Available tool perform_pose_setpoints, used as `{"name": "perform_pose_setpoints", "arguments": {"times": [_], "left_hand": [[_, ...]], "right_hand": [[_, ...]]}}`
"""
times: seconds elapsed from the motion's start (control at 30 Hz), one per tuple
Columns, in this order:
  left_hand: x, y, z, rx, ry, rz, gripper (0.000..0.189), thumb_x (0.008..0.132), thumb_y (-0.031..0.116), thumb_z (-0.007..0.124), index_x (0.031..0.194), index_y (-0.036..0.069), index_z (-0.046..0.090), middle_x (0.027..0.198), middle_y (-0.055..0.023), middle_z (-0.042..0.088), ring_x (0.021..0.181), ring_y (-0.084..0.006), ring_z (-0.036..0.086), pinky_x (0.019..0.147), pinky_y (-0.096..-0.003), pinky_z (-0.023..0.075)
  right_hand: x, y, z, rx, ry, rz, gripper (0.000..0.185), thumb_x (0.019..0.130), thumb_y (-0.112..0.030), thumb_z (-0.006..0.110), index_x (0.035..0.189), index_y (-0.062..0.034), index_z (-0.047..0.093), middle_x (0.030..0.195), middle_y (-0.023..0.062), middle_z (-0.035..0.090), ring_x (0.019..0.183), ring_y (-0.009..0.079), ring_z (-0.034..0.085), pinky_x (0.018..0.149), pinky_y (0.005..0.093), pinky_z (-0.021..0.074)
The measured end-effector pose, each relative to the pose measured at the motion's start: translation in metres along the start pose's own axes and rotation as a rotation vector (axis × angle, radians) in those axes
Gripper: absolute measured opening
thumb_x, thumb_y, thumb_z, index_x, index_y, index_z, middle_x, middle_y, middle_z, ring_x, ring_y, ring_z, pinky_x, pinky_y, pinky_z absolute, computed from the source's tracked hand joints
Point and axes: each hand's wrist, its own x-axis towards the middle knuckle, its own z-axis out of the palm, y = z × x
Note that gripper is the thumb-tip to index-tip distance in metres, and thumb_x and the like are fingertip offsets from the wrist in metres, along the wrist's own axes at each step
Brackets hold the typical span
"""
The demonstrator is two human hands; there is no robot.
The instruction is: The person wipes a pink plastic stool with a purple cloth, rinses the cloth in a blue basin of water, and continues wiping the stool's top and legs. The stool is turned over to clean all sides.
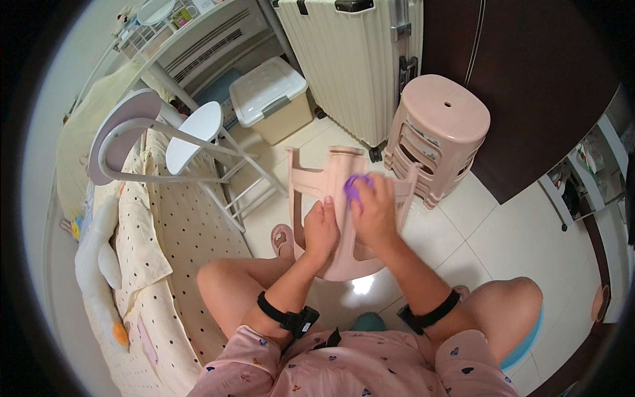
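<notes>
A pink plastic stool (pixel 341 262) is tipped over in front of my body, its legs pointing away from me. My left hand (pixel 320 229) grips one of its legs, thumb on top. In my right hand (pixel 377 213) is a purple wad (pixel 354 187), possibly a mesh scrubber, pressed against the same leg. My fingers hide part of the wad, and the right hand is slightly blurred. Both forearms wear black straps with small black devices.
Stacked pink stools (pixel 444 111) stand ahead to the right, beside a cream suitcase (pixel 342 64). A lidded storage box (pixel 270 97) and a white folding chair (pixel 196 139) are ahead left. A bed with a dotted cover (pixel 183 248) runs along my left. Dark cabinet doors (pixel 516 74) rise at the right.
</notes>
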Motion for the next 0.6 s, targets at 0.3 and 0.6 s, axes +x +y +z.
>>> {"name": "perform_pose_setpoints", "arguments": {"times": [0.3,0.6], "left_hand": [[0.008,-0.007,0.001,0.011,0.048,-0.038,0.048,0.103,0.034,0.047,0.073,-0.003,0.053,0.059,-0.0197,0.052,0.055,-0.0257,0.047,0.057,-0.0427,0.0424],[0.007,0.000,-0.002,-0.183,0.020,-0.108,0.046,0.103,0.035,0.048,0.077,-0.002,0.055,0.063,-0.0101,0.056,0.061,-0.0150,0.047,0.058,-0.0370,0.0427]], "right_hand": [[-0.007,-0.008,0.004,0.049,-0.038,0.059,0.030,0.073,-0.002,0.064,0.103,-0.0012,0.063,0.103,0.0166,0.056,0.095,0.0384,0.055,0.082,0.0470,0.0468],[-0.016,0.002,0.012,0.091,0.029,0.095,0.032,0.073,-0.004,0.064,0.105,-0.0006,0.062,0.104,0.0183,0.056,0.095,0.0389,0.056,0.082,0.0457,0.0477]]}}
